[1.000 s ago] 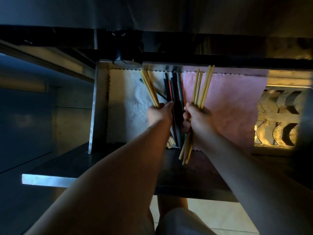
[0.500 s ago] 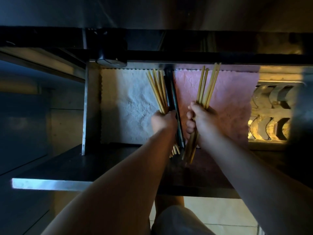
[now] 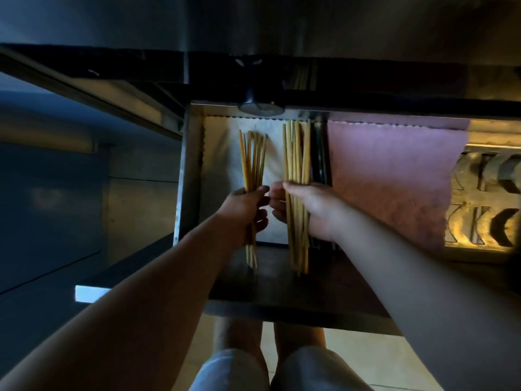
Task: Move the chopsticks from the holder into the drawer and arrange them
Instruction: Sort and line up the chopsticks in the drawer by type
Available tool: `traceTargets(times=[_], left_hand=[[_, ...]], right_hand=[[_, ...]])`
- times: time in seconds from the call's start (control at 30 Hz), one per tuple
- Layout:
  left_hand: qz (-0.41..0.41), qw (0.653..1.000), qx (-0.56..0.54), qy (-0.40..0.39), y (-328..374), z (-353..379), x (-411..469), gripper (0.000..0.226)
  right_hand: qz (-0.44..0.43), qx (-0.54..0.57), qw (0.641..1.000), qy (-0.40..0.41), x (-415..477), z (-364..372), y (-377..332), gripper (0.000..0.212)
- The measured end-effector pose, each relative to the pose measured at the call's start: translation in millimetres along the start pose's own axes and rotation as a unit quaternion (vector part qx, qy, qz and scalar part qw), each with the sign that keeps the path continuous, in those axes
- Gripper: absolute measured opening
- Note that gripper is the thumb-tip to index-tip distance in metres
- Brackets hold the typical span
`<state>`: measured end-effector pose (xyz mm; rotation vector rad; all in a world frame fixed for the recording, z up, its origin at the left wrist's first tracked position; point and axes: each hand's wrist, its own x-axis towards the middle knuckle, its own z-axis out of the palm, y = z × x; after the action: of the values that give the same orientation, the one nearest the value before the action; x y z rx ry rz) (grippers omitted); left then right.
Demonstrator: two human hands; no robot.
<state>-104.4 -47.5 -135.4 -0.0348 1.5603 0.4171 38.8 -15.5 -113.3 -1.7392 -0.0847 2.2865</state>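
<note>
At far left, the steel wall of the open drawer (image 3: 188, 176), lined on this side with a white cloth (image 3: 220, 153). Over that cloth, the left hand (image 3: 245, 210), grip closed round a thin bundle of yellow chopsticks (image 3: 252, 159), far ends fanned slightly. Shifted leftward since half a second ago, and no longer pressed against the dark chopsticks (image 3: 320, 159). Just beside it, fingers almost touching, the right hand (image 3: 313, 213), grip wrapped round a thicker yellow bundle (image 3: 296, 153), held straight and parallel to the drawer's sides. Brought across from above the pink cloth (image 3: 389, 179) to the white side, now just left of the dark chopsticks. Those still lying along the seam between the two cloths. Farther right, beyond the pink cloth, a lit compartment (image 3: 485, 193) of curved metal utensils, too blurred to name.
</note>
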Motion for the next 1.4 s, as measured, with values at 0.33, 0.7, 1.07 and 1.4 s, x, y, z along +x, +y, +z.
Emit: traceTargets(times=[0.33, 0.7, 1.07, 1.4], left_hand=[[0.089, 0.992, 0.068, 0.060, 17.5, -56.2, 18.6, 0.021], [0.146, 0.939, 0.262, 0.167, 18.7, -59.2, 21.8, 0.052], [0.182, 0.728, 0.660, 0.035, 8.3, -56.8, 13.6, 0.093], [0.121, 0.705, 0.698, 0.025, 6.8, -63.5, 12.9, 0.099]], right_hand=[[-0.065, -0.164, 0.977, 0.117, 51.8, 52.9, 20.5, 0.026], [-0.153, -0.284, 0.902, 0.286, 85.8, 57.6, 32.1, 0.035], [-0.221, -0.344, 0.856, 0.316, 70.4, 54.0, 40.2, 0.025], [-0.190, -0.338, 0.880, 0.274, 71.4, 61.3, 44.5, 0.034]])
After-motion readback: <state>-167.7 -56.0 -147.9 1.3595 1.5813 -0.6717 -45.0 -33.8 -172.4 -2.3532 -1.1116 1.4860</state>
